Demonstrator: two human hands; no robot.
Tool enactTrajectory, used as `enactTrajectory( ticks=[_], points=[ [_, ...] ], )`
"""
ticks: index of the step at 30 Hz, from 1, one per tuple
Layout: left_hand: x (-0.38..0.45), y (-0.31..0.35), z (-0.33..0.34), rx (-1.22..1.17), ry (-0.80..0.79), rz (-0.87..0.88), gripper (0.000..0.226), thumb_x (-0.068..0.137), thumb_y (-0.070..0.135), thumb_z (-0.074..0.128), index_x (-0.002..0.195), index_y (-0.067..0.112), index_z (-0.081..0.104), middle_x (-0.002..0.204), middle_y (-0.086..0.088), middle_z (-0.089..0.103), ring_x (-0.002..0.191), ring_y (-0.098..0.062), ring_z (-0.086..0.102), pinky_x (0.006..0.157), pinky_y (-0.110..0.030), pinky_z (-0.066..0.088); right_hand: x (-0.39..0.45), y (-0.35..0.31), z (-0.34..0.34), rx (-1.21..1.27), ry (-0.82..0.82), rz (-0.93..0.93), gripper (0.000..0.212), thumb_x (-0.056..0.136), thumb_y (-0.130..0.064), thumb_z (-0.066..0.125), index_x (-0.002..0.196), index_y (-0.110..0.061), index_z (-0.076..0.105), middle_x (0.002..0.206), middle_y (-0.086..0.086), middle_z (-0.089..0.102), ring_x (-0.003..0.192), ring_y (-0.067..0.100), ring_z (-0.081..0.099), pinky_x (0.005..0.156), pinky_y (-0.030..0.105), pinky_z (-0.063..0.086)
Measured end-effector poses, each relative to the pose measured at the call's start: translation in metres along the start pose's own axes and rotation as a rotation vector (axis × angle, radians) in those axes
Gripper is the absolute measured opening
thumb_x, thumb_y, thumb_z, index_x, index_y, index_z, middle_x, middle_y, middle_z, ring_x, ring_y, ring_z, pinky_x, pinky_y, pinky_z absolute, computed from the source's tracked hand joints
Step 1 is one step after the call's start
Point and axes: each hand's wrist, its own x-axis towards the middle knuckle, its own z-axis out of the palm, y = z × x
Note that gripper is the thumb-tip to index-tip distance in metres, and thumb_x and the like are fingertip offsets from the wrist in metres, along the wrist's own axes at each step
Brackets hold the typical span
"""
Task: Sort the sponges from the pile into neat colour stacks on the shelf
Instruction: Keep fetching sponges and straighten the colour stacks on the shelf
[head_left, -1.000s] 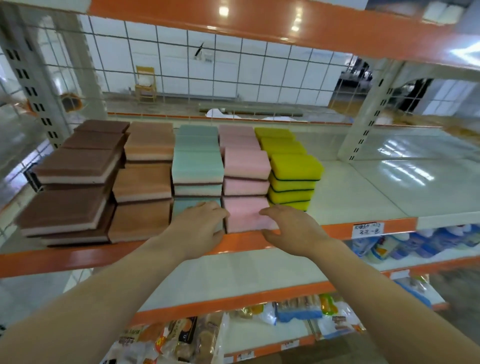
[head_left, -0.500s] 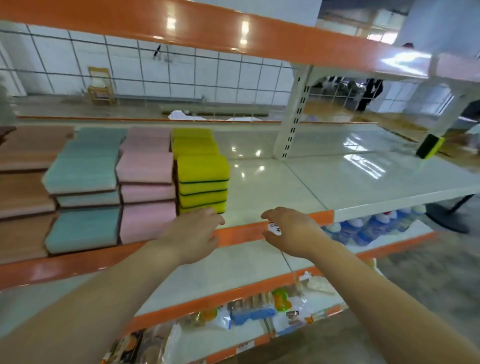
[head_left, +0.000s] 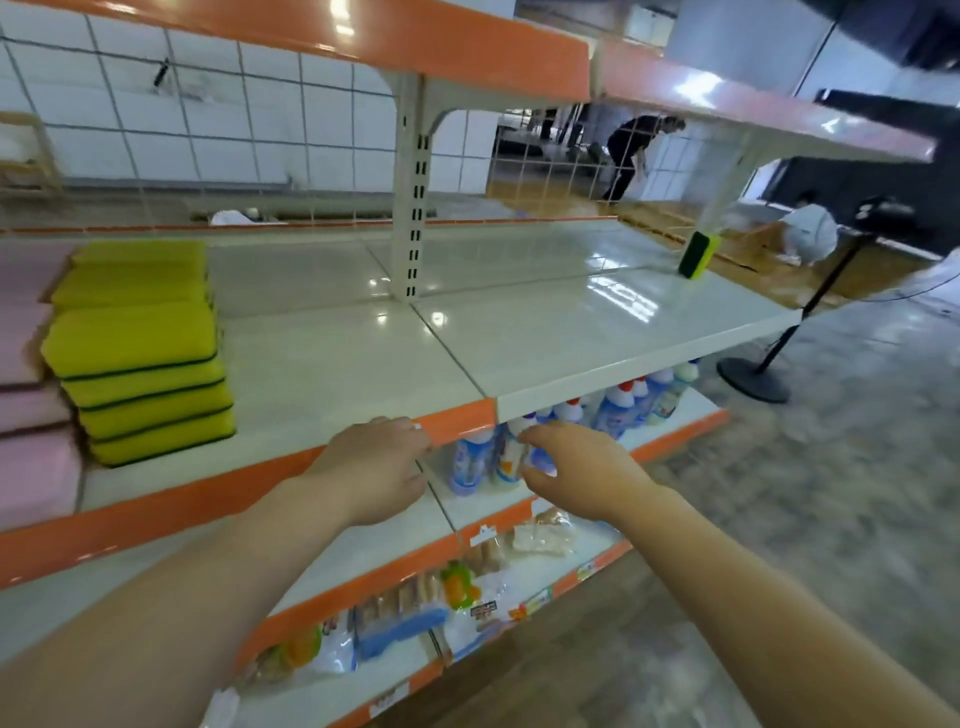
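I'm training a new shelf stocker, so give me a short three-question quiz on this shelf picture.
1. True or false: the left hand holds a sponge.
2. Where does the lone sponge stand? A) on the yellow stack B) upright at the far right back of the shelf C) on the floor
3. Fill in: the stack at the left edge, beside the yellow one, is ____.

Key
1. False: both it and the right hand are empty, fingers loose, near the shelf's front edge.
2. B
3. pink
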Motion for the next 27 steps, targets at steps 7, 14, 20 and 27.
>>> enactTrajectory(
  ticks=[7, 14, 20, 27],
  points=[
    [0.05, 0.048, 0.008, 0.048, -0.064, 0.135, 0.034, 0.094, 0.033, 0.042, 0.124, 0.021, 0.051, 0.124, -0.002, 0.051, 0.114, -0.022, 0.048, 0.084, -0.029, 0.043, -0.013, 0.07, 0.004, 0.012, 0.001, 0.127, 0.047, 0.093, -0.038, 0.047, 0.138, -0.024, 0.041, 0.134, -0.002, 0.05, 0.118, 0.019, 0.05, 0.092, 0.032, 0.045],
    [0.115, 0.084, 0.007, 0.058, -0.045, 0.205, 0.035, 0.094, 0.031, 0.042, 0.127, 0.021, 0.05, 0.124, -0.002, 0.05, 0.116, -0.022, 0.046, 0.088, -0.031, 0.043, -0.002, 0.132, 0.004, 0.035, -0.007, 0.234, 0.049, 0.094, -0.038, 0.045, 0.141, -0.024, 0.038, 0.138, -0.002, 0.047, 0.123, 0.019, 0.047, 0.097, 0.033, 0.041],
    [0.193, 0.099, 0.001, 0.083, -0.03, 0.279, 0.041, 0.096, 0.035, 0.04, 0.136, 0.025, 0.041, 0.134, 0.002, 0.045, 0.123, -0.019, 0.042, 0.093, -0.028, 0.036, 0.033, 0.188, -0.013, 0.038, 0.043, 0.295, 0.045, 0.093, -0.035, 0.047, 0.137, -0.026, 0.043, 0.132, -0.004, 0.052, 0.112, 0.017, 0.053, 0.09, 0.029, 0.045],
    [0.284, 0.126, -0.009, 0.081, -0.048, 0.345, 0.043, 0.097, 0.036, 0.038, 0.139, 0.024, 0.038, 0.139, 0.003, 0.042, 0.126, -0.018, 0.04, 0.097, -0.027, 0.036, 0.073, 0.25, -0.035, 0.034, 0.027, 0.368, 0.046, 0.093, -0.031, 0.048, 0.138, -0.026, 0.041, 0.136, -0.002, 0.05, 0.119, 0.021, 0.051, 0.092, 0.033, 0.046]
  ],
)
